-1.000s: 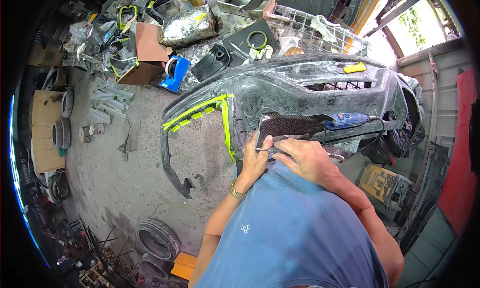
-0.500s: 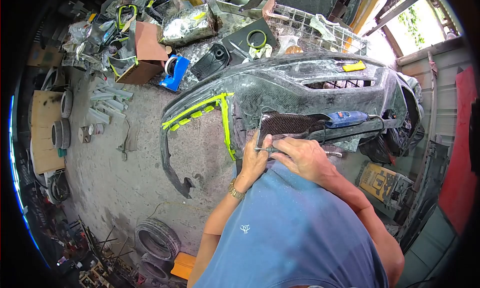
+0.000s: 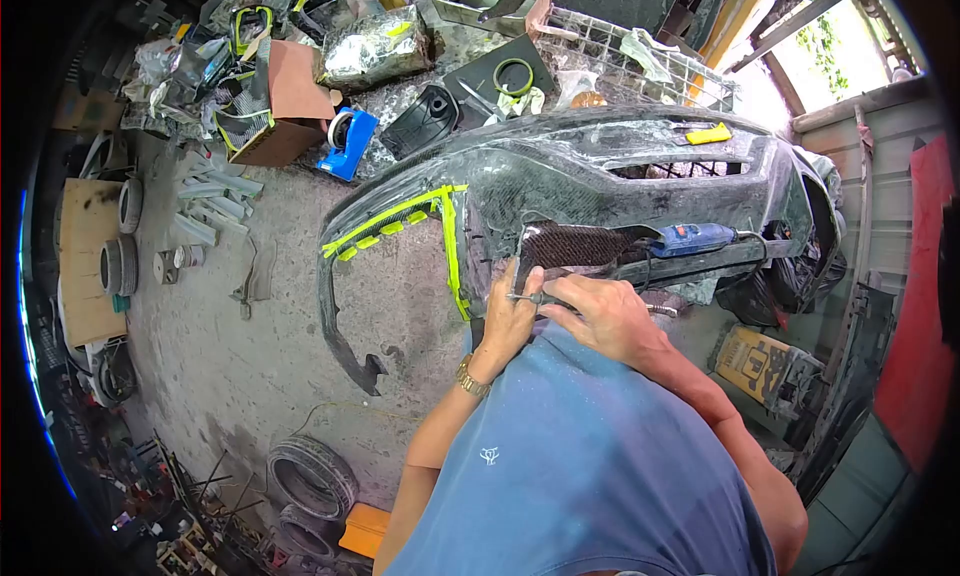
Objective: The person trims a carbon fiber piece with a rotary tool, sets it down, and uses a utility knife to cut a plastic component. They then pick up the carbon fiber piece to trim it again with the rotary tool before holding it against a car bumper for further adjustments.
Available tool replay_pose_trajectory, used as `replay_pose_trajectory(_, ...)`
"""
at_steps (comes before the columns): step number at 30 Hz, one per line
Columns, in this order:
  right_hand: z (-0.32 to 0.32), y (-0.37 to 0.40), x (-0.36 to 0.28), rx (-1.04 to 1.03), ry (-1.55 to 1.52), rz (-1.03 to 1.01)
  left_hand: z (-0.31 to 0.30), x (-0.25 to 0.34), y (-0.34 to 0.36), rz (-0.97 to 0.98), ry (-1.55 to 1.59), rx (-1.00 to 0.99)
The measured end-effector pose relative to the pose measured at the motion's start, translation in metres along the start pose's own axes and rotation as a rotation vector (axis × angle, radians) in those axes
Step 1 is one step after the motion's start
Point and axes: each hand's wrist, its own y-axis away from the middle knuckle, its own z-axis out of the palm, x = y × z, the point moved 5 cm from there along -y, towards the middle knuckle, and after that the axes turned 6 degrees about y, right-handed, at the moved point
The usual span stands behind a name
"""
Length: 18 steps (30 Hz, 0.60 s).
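Observation:
A dark woven carbon-fibre panel (image 3: 580,248) lies over the lower edge of a large grey bumper (image 3: 560,191). My left hand (image 3: 507,321), with a metal watch at the wrist, is closed at the panel's lower left corner, thumb in front. Its other fingers are partly hidden. Just beside it, my right hand (image 3: 603,316) is closed in a pinch on a thin metal rod (image 3: 524,297), whose tip crosses in front of my left hand. To the right of the panel, a blue corded power tool (image 3: 692,239) rests on the bumper.
Bright yellow tape (image 3: 452,251) lines the bumper's left opening. Behind are a blue tape dispenser (image 3: 347,146), a cardboard box (image 3: 285,136) and a tape roll (image 3: 513,78). Tyres (image 3: 312,476) lie on the floor at lower left. Black bags (image 3: 770,294) sit at right.
The view has shifted very slightly. Both hands, the rod and the panel keep nearly the same positions.

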Motion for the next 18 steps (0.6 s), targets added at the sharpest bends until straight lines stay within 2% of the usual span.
replay_pose_trajectory(8,0.002,-0.0011,-0.0002,-0.037,-0.039,0.042,-0.0002,0.0064,-0.0011,0.031,0.036,0.005)
replay_pose_trajectory(11,-0.0008,-0.0014,-0.0002,0.008,-0.046,0.041,0.0006,0.0032,-0.0012,0.009,0.026,-0.014)
replay_pose_trajectory(14,0.003,0.0009,0.0039,-0.058,-0.03,0.044,0.0006,0.0044,-0.0018,0.011,0.034,-0.014)
replay_pose_trajectory(16,-0.0018,-0.0021,0.0043,0.016,-0.056,0.047,0.0002,0.0045,-0.0008,0.018,0.032,-0.005)
replay_pose_trajectory(18,-0.002,-0.0024,0.0019,0.003,-0.038,0.044,0.0007,0.003,-0.0011,0.028,0.026,0.0)
